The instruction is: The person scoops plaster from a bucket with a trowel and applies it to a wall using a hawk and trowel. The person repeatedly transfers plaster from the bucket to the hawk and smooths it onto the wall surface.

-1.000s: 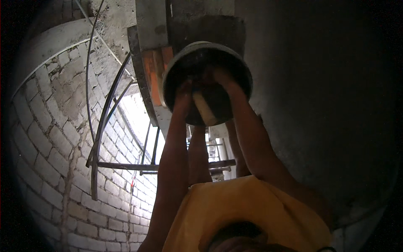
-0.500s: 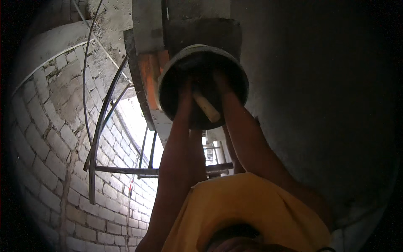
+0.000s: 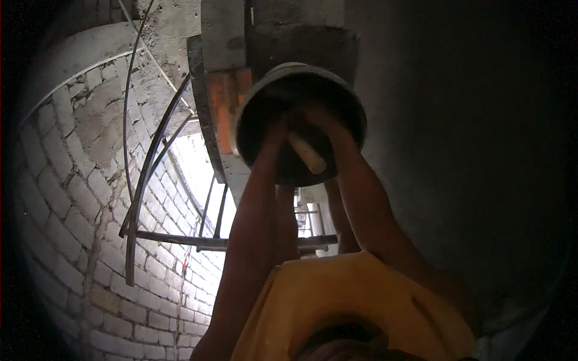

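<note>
Top centre of the frame, both hands, left hand (image 3: 278, 129) and right hand (image 3: 319, 120), grip a round dark metal pan (image 3: 301, 120) with a pale wooden handle (image 3: 307, 153).

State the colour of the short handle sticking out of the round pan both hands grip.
Pale cream handle, seen in the head view.

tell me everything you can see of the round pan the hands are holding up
The round pan is a dark, shallow bowl with a paler rim, metal by its look, raised overhead with its underside toward the camera. The left hand and right hand press against its underside. A pale handle-like stick crosses its base. Orange bricks sit beside it.
</note>
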